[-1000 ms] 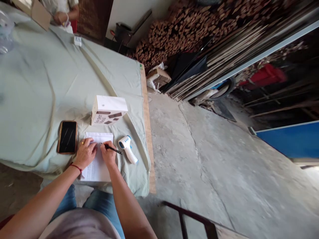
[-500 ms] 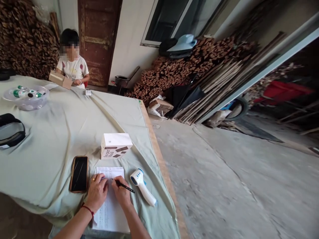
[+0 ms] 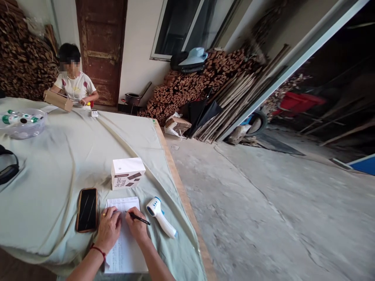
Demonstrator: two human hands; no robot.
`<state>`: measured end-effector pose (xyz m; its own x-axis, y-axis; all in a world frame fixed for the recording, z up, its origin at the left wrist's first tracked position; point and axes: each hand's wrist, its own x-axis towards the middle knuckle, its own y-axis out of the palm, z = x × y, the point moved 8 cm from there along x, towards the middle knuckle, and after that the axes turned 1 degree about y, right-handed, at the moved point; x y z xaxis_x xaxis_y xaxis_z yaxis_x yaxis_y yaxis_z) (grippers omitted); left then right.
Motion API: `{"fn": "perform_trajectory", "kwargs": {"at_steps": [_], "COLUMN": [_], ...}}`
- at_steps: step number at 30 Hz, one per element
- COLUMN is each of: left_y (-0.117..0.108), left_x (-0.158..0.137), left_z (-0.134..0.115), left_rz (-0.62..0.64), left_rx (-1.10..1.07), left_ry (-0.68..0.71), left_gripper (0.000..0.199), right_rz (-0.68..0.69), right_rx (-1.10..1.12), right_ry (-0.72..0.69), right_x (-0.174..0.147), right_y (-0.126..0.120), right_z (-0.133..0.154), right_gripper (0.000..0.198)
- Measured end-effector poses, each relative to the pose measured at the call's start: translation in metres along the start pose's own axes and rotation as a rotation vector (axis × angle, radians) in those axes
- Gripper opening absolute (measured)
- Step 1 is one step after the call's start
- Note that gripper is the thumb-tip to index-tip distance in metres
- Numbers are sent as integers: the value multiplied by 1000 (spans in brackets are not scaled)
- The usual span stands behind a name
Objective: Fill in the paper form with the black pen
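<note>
Fingers of your right hand (image 3: 137,227) grasp a black pen (image 3: 140,219) over the white written sheet (image 3: 125,249); your left hand (image 3: 109,230) lies released, flat on it.

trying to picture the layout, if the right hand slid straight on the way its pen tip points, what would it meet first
The right hand holds a pen whose tip points left over the paper. Straight on, it would likely meet the left hand, pressed on the sheet close by, before the phone.

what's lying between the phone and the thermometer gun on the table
In the head view, between the phone and the thermometer lies the paper sheet, with the left hand pressing it and the right hand holding a pen.
</note>
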<state>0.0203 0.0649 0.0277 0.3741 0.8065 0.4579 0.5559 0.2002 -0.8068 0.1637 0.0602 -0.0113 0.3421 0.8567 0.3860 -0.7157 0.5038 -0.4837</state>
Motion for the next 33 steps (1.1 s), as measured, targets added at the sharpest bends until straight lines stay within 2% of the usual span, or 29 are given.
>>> {"fn": "perform_trajectory", "kwargs": {"at_steps": [4, 15, 24, 30, 33], "left_y": [1, 7, 5, 5, 4], "left_x": [0, 8, 8, 8, 8], "left_z": [1, -1, -4, -3, -4], "left_rz": [-15, 117, 119, 118, 115], "left_rx": [19, 1, -7, -16, -20], "left_ry": [5, 14, 19, 4, 3], "left_gripper": [22, 21, 22, 21, 20], "right_rz": [19, 84, 70, -21, -18], "right_rx": [-8, -8, 81, 232, 262], "right_ry": [5, 58, 70, 193, 223], "right_x": [0, 6, 4, 2, 1], "right_y": [3, -3, -4, -11, -11], "right_z": [-3, -2, -6, -14, -15], "right_gripper": [15, 15, 12, 13, 13]}}
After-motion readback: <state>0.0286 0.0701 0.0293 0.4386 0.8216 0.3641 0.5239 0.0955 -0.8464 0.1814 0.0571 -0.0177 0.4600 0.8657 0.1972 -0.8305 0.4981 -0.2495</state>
